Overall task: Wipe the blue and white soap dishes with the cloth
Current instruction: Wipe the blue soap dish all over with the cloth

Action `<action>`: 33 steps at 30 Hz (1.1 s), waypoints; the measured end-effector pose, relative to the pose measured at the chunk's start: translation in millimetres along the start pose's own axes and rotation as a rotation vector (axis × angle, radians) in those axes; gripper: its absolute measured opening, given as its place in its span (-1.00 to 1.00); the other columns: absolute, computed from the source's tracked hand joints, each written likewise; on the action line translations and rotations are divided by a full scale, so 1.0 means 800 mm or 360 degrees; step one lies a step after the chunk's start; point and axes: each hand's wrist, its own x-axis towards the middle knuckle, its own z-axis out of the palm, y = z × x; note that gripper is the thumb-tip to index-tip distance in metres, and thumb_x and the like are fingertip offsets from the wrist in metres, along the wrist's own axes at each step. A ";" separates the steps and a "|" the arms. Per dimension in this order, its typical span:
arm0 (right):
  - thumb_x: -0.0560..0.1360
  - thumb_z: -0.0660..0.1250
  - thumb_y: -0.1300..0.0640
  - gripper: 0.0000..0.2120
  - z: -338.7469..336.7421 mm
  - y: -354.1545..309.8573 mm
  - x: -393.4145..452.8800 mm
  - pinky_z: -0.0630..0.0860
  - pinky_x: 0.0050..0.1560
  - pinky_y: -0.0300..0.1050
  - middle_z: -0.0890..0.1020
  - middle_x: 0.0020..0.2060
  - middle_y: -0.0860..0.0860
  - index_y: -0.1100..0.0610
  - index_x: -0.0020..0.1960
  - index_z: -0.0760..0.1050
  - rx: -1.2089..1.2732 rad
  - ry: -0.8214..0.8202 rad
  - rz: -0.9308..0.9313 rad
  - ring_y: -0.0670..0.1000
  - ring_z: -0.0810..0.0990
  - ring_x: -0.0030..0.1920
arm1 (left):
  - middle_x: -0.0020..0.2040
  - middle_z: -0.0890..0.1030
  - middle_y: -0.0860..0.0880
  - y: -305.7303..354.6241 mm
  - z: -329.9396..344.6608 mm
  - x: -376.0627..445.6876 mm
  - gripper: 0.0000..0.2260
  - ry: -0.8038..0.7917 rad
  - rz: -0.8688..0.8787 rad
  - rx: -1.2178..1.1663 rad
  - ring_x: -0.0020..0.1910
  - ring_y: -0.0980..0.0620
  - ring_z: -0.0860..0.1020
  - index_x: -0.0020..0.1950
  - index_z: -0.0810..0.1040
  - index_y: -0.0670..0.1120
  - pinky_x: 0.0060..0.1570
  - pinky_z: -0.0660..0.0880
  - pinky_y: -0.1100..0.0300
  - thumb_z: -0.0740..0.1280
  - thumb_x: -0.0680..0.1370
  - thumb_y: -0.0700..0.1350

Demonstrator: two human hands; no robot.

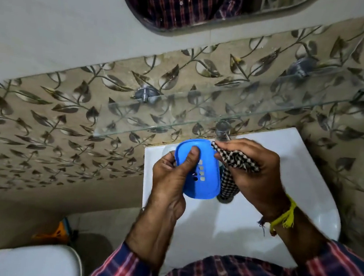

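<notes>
A blue soap dish (203,181) with small drain slots is held over the white washbasin (308,175). My left hand (169,177) grips its left side, thumb pressed inside the tray. My right hand (254,168) holds a black-and-white checked cloth (235,161) bunched against the dish's upper right rim; part of the cloth hangs down behind the dish. No white soap dish shows in this view.
A glass shelf (201,119) on metal brackets runs along the leaf-patterned tile wall just above the basin, with the tap (222,131) beneath it. A mirror (191,5) hangs higher up. A white toilet lid (35,262) sits at lower left, an orange item (57,232) beside it.
</notes>
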 end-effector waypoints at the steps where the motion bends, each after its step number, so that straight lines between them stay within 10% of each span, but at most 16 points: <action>1: 0.27 0.50 0.59 -0.58 -0.001 0.001 -0.003 0.56 0.11 -0.12 0.72 -0.04 0.04 0.26 0.04 0.68 -0.0009 -0.0060 0.0039 -0.04 0.68 0.02 | 0.03 0.69 -0.30 0.000 -0.002 0.001 -0.51 0.0012 -0.0054 -0.0065 -0.07 -0.21 0.64 0.19 0.62 -0.29 -0.04 0.62 -0.08 0.51 0.35 -0.05; 7: 0.37 0.44 0.50 -0.66 0.001 -0.018 0.000 0.58 0.18 -0.12 0.72 -0.03 0.04 0.15 0.03 0.68 0.0048 0.0158 0.0492 -0.08 0.68 0.03 | -0.15 0.72 -0.06 -0.010 -0.006 0.002 -0.76 -0.0076 -0.0020 -0.0086 -0.23 0.00 0.69 0.12 0.64 -0.12 -0.25 0.64 0.06 0.48 0.49 -0.10; 10: 0.31 0.42 0.45 -0.64 0.005 -0.039 0.013 0.52 0.10 -0.31 0.68 -0.06 0.02 0.15 0.03 0.68 -0.0214 -0.0003 0.0311 -0.20 0.62 0.00 | -0.03 0.71 -0.15 -0.015 -0.006 0.002 -0.71 -0.0145 -0.0062 -0.0179 -0.14 -0.07 0.70 0.30 0.54 -0.22 -0.15 0.66 0.02 0.36 0.58 -0.21; 13: 0.30 0.44 0.44 -0.67 0.018 -0.057 0.011 0.60 0.06 -0.08 0.73 -0.07 0.05 0.19 0.02 0.68 -0.0460 -0.0098 0.0134 -0.01 0.68 -0.03 | 0.03 0.71 -0.17 -0.015 -0.006 0.003 -0.66 -0.0261 -0.0024 -0.0272 -0.05 -0.09 0.69 0.34 0.50 -0.22 -0.11 0.65 0.06 0.35 0.56 -0.25; 20: 0.30 0.31 0.29 -0.69 0.038 -0.067 0.008 0.58 -0.05 -0.02 0.66 -0.07 0.08 0.21 0.02 0.64 -0.0673 -0.0351 0.0030 0.13 0.64 -0.08 | 0.16 0.71 -0.09 -0.019 -0.016 -0.008 -0.29 -0.0507 -0.0189 -0.0285 0.18 -0.04 0.67 0.18 0.70 0.04 0.07 0.62 0.11 0.01 0.46 0.47; 25: 0.35 0.36 0.35 -0.73 0.047 -0.070 0.015 0.60 -0.06 0.04 0.66 -0.03 0.11 0.25 0.04 0.63 -0.0766 -0.0410 -0.0020 0.15 0.65 -0.04 | 0.19 0.70 -0.14 -0.021 -0.009 -0.004 -0.34 -0.0366 -0.0103 -0.0111 0.19 -0.10 0.66 0.37 0.54 -0.05 0.07 0.63 0.07 -0.02 0.59 0.37; 33: 0.33 0.28 0.24 -0.69 0.035 -0.077 0.013 0.52 -0.10 -0.06 0.65 -0.02 0.04 0.14 0.03 0.65 -0.0865 -0.0504 -0.0019 0.08 0.61 -0.06 | 0.09 0.74 -0.12 -0.027 -0.009 -0.004 -0.47 -0.0390 -0.0102 -0.0018 0.11 -0.07 0.70 0.09 0.73 0.09 -0.03 0.63 0.13 0.06 0.61 0.35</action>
